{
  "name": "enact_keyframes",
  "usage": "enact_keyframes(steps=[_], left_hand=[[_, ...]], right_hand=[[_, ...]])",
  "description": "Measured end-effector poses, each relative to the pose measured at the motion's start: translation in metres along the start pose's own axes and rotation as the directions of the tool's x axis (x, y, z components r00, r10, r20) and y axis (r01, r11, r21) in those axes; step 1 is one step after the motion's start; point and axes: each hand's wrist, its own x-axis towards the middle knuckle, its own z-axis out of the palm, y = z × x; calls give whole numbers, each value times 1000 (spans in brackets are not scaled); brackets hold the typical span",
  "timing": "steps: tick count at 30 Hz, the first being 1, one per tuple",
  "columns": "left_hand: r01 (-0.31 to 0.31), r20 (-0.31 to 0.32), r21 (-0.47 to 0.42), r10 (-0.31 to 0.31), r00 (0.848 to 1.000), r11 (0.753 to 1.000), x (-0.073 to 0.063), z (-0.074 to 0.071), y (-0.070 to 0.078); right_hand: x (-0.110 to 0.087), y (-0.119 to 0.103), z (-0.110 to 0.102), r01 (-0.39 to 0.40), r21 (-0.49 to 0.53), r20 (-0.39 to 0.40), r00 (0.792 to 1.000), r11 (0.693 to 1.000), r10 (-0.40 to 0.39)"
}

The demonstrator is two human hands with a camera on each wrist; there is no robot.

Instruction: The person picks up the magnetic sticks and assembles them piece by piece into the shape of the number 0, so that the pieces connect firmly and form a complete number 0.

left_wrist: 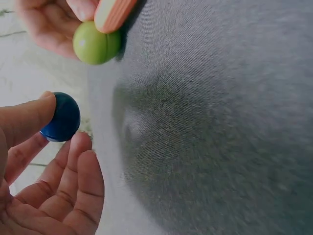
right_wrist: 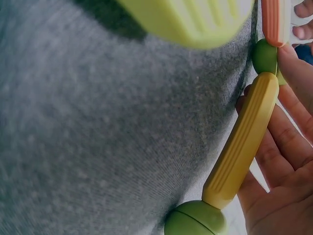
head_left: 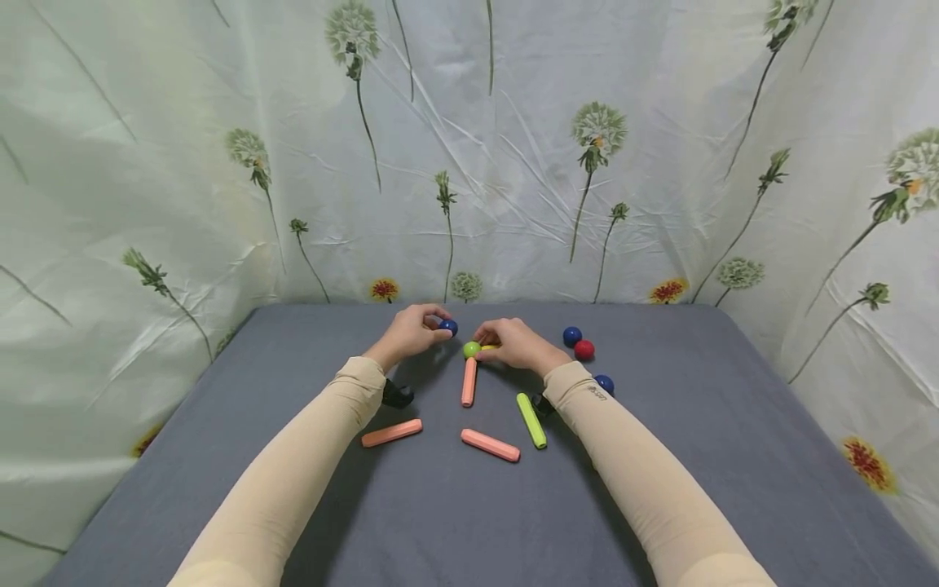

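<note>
Above the far part of the table, my left hand pinches a blue ball between thumb and fingertips. To its right, my right hand holds a green ball, its thumb against the ball and its other fingers behind. An orange stick runs from this ball toward the near side. A yellow stick extends from the same ball in front of the right palm, and a second green ball sits at its other end. The right hand hides that second ball in the head view.
Nearer on the grey cloth-covered table lie two orange sticks and a lime-green stick. Right of the right hand are a blue ball, a red ball and another blue ball by the sleeve. A flowered curtain hangs behind.
</note>
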Motion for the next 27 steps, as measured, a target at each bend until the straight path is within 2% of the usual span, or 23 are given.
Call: enact_keyframes(steps=[12,21,27], left_hand=[[-26,79,-14,27,997,1000,-44,-7,1],[-95,129,21,92,987,995,-74,1,3],[-130,162,41,121,979,991,-90,11,4]], right_hand=[[5,-5,1,0,-11,11,1000,1000,0],[6,-7,2,3,-25,8,1000,1000,-2],[5,-7,2,3,-31,7,1000,1000,-3]])
